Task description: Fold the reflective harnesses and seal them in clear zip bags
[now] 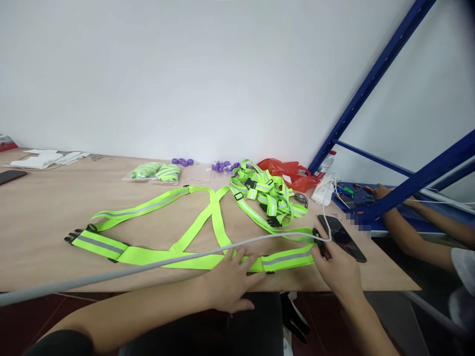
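Note:
A neon yellow-green reflective vest (pixel 148 255) made of straps lies spread on the table, its straps crossing in the middle and grey stripes along its bands. My left hand (pixel 232 279) rests on the lower waist band, palm down with fingers apart. At the band's right end, my right hand (pixel 339 267) has its fingers closed round a black buckle (pixel 319 242), partly hidden by them. Another black buckle (pixel 73 236) sits at the left end. A white cable (pixel 237 244) passes in front of the vest and near my right hand.
Behind the vest lie a pile of similar straps (pixel 274 195), bagged straps (pixel 166 173), purple rings (pixel 222 166) and a red plastic bag (pixel 285 170). A phone (pixel 341 237) and white charger (pixel 323 190) are at right. Beyond the blue frame (pixel 371 79), another person's arms (pixel 408 237) reach over a blue surface.

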`<state>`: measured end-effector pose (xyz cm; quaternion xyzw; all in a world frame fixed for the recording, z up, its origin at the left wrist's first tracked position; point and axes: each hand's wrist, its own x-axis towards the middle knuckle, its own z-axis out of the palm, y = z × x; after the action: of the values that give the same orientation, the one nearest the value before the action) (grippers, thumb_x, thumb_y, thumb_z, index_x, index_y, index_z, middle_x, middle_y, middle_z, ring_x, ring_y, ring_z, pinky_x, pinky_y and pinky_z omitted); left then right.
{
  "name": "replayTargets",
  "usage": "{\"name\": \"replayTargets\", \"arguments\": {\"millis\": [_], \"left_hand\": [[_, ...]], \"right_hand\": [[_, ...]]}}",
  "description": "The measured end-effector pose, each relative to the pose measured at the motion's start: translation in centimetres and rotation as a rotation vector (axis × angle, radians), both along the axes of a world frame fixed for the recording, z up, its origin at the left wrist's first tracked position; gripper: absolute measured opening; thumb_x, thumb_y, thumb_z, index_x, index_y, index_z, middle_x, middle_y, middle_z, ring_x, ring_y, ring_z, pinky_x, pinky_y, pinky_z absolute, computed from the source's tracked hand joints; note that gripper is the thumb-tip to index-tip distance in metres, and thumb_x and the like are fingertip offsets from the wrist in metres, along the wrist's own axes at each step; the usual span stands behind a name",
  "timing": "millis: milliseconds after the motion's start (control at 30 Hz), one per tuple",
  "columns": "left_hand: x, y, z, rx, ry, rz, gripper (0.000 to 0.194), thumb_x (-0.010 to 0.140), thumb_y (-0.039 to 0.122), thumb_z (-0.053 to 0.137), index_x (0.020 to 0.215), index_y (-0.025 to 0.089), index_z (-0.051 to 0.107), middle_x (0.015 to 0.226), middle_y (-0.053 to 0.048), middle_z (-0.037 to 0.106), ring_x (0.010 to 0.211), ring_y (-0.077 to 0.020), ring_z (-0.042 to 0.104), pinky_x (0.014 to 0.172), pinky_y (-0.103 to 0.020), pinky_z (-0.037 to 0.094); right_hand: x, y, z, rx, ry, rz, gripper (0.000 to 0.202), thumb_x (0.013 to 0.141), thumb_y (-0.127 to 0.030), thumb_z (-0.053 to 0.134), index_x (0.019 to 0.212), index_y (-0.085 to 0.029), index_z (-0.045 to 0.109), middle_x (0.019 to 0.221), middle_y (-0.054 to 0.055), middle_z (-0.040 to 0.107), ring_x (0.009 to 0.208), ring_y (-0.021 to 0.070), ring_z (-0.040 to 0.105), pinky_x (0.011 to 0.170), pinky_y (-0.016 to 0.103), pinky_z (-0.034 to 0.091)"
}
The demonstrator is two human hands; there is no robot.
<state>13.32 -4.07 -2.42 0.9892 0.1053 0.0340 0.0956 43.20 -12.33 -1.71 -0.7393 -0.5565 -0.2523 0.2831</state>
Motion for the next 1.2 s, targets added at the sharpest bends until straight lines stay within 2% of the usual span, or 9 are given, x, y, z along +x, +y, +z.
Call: {"name": "replayTargets", "arguments": {"millis": [200,300,467,700,767,867,967,1100,1200], "left_hand": [[2.7,-2.2,-0.2,0.035,-0.096,-0.043,0.078,0.1,0.057,0.044,0.156,0.006,0.026,0.164,-0.018,0.028,0.152,-0.0343,0.022,0.121,-0.055,0.022],[4.2,-2.5,-1.2,0.062,-0.095,-0.045,0.078,0.096,0.059,0.05,0.153,0.007,0.034,0.162,-0.019,0.032,0.151,-0.0352,0.026,0.12,-0.054,0.024],[5.3,-3.3,-1.5,0.07,-0.071,-0.044,0.07,0.095,0.056,0.055,0.147,0.012,0.043,0.147,-0.019,0.053,0.141,-0.0359,0.042,0.116,-0.053,0.031],[2.4,-5.5,-0.6,0.053,-0.091,0.062,0.081,0.091,0.056,0.062,0.151,0.009,0.036,0.155,-0.021,0.042,0.142,-0.04,0.039,0.116,-0.055,0.03],[1.9,-5.5,-0.6,0.044,-0.122,0.051,0.075,0.09,0.054,0.063,0.148,0.01,0.042,0.151,-0.02,0.048,0.139,-0.0387,0.043,0.114,-0.053,0.033],[1.4,-4.8,-0.6,-0.035,-0.169,-0.009,0.034,0.095,0.042,0.058,0.115,0.015,0.065,0.114,-0.011,0.071,0.112,-0.0291,0.063,0.101,-0.042,0.046],[1.2,-3.6,-0.1,-0.125,-0.283,0.1,0.019,0.097,0.031,0.051,0.089,0.02,0.065,0.084,-0.004,0.07,0.082,-0.0211,0.065,0.078,-0.035,0.05],[1.9,-2.0,0.7,-0.163,-0.424,0.384,0.019,0.091,0.034,0.065,0.103,0.021,0.059,0.105,-0.006,0.069,0.1,-0.0255,0.061,0.082,-0.038,0.048],[3.4,-1.4,0.5,-0.187,-0.325,0.405,0.032,0.087,0.036,0.073,0.109,0.02,0.057,0.115,-0.006,0.067,0.11,-0.0281,0.058,0.088,-0.041,0.047]], "right_hand": [[-2.1,0.1,-0.1,-0.028,-0.379,0.099,0.038,0.094,-0.02,0.053,0.129,-0.017,0.069,0.069,0.003,0.067,0.062,0.0179,0.061,0.059,0.028,0.041],[-4.0,0.5,-0.3,-0.115,-0.465,0.258,0.037,0.094,-0.018,0.052,0.127,-0.016,0.069,0.071,0.004,0.064,0.068,0.0189,0.061,0.063,0.029,0.043],[-6.5,1.6,-1.3,-0.35,-0.368,0.493,0.043,0.089,-0.012,0.051,0.128,-0.017,0.067,0.086,0.007,0.071,0.07,0.0183,0.065,0.062,0.027,0.047],[-7.2,2.0,-1.6,-0.587,-0.201,0.53,0.048,0.086,-0.014,0.053,0.133,-0.018,0.064,0.109,0.011,0.076,0.082,0.0224,0.074,0.064,0.03,0.058],[-7.7,1.9,-1.3,-0.578,-0.211,0.547,0.046,0.087,-0.017,0.057,0.132,-0.016,0.065,0.108,0.013,0.077,0.08,0.0237,0.074,0.063,0.032,0.059],[-8.1,1.6,-0.4,-0.491,-0.137,0.609,0.04,0.091,-0.027,0.06,0.13,-0.02,0.066,0.109,0.011,0.077,0.087,0.0241,0.075,0.069,0.031,0.061],[-7.4,1.1,0.5,-0.317,0.043,0.614,0.034,0.098,-0.03,0.053,0.127,-0.023,0.068,0.108,0.008,0.077,0.094,0.0211,0.074,0.075,0.028,0.06],[-4.8,-0.1,-0.5,-0.14,0.275,0.483,0.03,0.1,-0.036,0.05,0.114,-0.021,0.071,0.089,0.008,0.075,0.072,0.0181,0.07,0.066,0.026,0.058],[-2.6,-1.4,-2.7,-0.155,0.408,0.414,0.032,0.094,-0.046,0.059,0.113,-0.022,0.07,0.101,0.01,0.075,0.086,0.0234,0.072,0.077,0.033,0.061]]}}
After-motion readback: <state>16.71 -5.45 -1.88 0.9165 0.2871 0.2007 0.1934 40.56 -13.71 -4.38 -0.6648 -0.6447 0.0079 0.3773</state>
